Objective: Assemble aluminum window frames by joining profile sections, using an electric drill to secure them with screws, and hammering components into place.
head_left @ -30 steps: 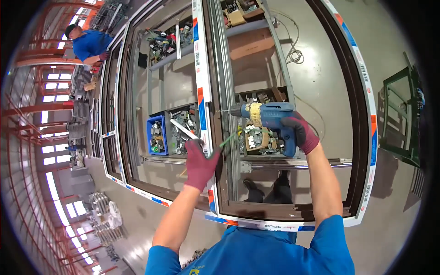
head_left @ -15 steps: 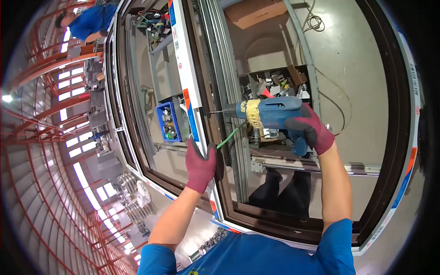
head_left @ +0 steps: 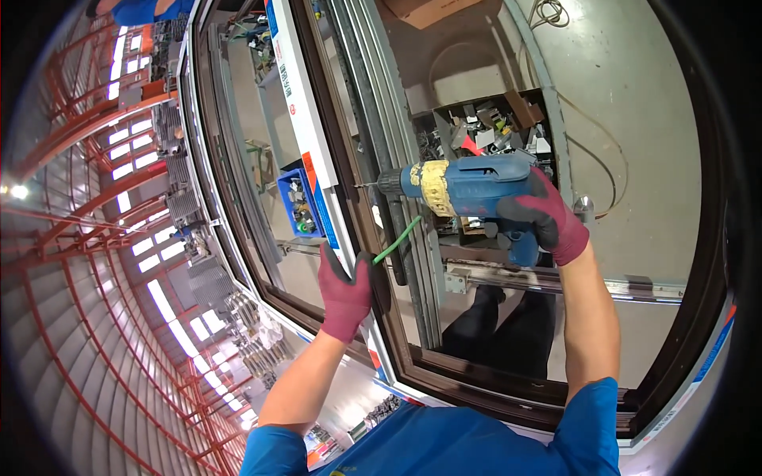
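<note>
My right hand (head_left: pixel 548 216), in a maroon glove with dark fingertips, is wrapped round the grip of a blue cordless drill (head_left: pixel 484 181) with worn yellow tape round its body. The drill lies level and points left. Its thin bit (head_left: pixel 365 185) meets the dark brown frame bar (head_left: pixel 349 170); how deep it sits I cannot tell. My left hand (head_left: pixel 346 297), gloved alike, clasps the white-taped edge (head_left: pixel 313 147) of that bar, thumb and fingers on opposite sides. A green rod (head_left: pixel 397 239) sticks out beside its thumb; whether the hand also holds it is hidden.
Below the frames are a dark bin (head_left: pixel 548 119) of metal offcuts, a blue crate (head_left: pixel 319 226) of small parts and a cardboard box (head_left: pixel 421 9). Long grey profiles (head_left: pixel 373 63) run alongside the bar. A hose (head_left: pixel 611 155) curves over the floor. A person in blue (head_left: pixel 147 11) is at the upper left.
The whole view has shifted, and the person at upper left is now mostly cut off. Drill and bit appear slightly farther left; both hands keep their holds.
</note>
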{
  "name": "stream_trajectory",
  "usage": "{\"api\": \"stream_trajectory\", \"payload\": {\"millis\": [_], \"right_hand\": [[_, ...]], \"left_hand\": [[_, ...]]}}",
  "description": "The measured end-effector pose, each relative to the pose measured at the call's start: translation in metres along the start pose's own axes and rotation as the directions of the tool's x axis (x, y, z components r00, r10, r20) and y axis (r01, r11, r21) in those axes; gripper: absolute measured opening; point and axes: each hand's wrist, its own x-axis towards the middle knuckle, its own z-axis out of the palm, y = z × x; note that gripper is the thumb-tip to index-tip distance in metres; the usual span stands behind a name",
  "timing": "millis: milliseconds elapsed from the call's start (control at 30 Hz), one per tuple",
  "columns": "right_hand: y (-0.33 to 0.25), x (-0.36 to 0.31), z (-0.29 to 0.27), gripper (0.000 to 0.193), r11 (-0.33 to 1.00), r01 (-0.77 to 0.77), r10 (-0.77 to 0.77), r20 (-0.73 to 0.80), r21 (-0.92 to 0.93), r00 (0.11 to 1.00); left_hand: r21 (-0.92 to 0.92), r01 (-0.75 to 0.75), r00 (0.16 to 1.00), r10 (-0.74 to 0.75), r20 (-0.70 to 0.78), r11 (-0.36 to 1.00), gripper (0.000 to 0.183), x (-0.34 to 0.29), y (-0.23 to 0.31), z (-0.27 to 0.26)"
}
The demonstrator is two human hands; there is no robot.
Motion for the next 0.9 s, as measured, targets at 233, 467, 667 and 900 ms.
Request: {"api": "stream_trajectory", "payload": {"millis": [233,467,667,900], "right_hand": [[0.017,0.002,-0.015,0.072,0.993,-0.040,0.039,0.008,0.112,0.999],[0.032,0.001,-0.036,0.063,0.992,0.021,-0.039,0.141,0.125,0.989],[0.053,-0.001,-0.065,0.066,0.920,-0.100,0.120,0.031,-0.379,0.992],[0.049,-0.006,-0.054,0.070,0.937,-0.139,0.146,0.000,-0.321,0.989]], "left_hand": [[-0.061,0.032,0.999,-0.030,0.041,0.998,0.050,-0.001,0.013,-0.002],[0.102,-0.116,0.993,0.113,0.037,0.988,0.060,0.001,0.009,-0.004],[0.071,-0.030,0.999,0.027,0.047,0.997,0.066,-0.002,0.009,-0.007],[0.662,-0.603,0.778,0.512,0.364,0.445,0.061,0.004,0.008,-0.018]]}}
